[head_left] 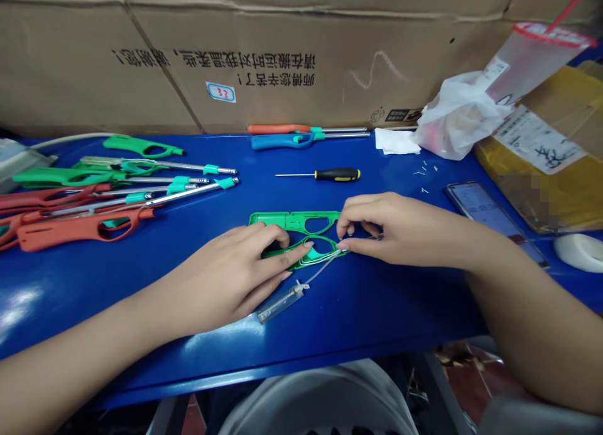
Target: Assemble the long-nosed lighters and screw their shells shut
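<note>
My left hand (245, 265) is closed on the lower green lighter casing half (285, 257), its fingertips pressing near the trigger hole. A teal trigger (313, 253) sits in that half, with thin white wire along it. My right hand (372, 227) pinches at the casing's right end, where a thin clear tube (325, 265) meets the fingertips; the fingers partly hide what they grip. The tube runs down to a clear fuel tank (281, 303) lying on the table, outside the casing. Just above lies the other green casing half (277, 220), near both hands.
Several green and red lighters (85, 227) lie at the left. A screwdriver (336, 174) and a blue lighter (282, 141) lie beyond my hands, before a cardboard box (188, 58). To the right are a phone (494, 218), a bagged drink cup (527, 64) and a yellow package (565, 121).
</note>
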Tool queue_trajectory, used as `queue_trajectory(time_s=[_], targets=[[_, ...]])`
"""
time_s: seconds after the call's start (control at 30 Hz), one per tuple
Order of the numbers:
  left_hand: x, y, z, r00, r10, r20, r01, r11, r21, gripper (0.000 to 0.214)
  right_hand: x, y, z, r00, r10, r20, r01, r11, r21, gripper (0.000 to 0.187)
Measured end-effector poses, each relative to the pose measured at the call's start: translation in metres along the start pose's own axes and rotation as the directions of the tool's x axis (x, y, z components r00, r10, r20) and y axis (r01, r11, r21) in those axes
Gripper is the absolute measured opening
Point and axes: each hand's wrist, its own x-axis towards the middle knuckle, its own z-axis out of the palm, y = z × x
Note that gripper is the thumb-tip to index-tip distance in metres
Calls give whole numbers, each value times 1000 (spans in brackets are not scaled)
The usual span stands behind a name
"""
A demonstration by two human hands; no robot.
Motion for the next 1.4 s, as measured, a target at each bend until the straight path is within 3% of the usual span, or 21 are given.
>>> queue_trajectory(time_s=[0.2, 0.57, 0.7, 0.83, 1.03, 1.4], targets=[[0, 1, 0, 1000, -8, 5, 8, 1000, 0, 45, 7, -10, 20, 994, -78, -76, 86, 991, 102, 8], [1, -2, 1, 1000, -12, -2, 11, 999, -52, 46, 13, -11, 35, 994, 11, -113, 6, 989, 149, 10], [1, -3, 2, 1000, -6, -2, 6, 999, -40, 46, 13, -9, 34, 988, 20, -156, 0, 992, 128, 12], [0, -3, 1, 1000, -1, 13, 1, 1000, -26, 48, 11, -4, 19, 980, 24, -199, 7, 988, 153, 23], [-1, -3, 0, 1000, -2, 16, 2, 1000, -17, 47, 3, 6, 0, 999, 48, -14, -47, 997, 62, 15], [1, -2, 0, 1000, 14, -1, -14, 1000, 7, 47, 12, 2, 9, 978, 208, 25, -209, 965, 158, 15]])
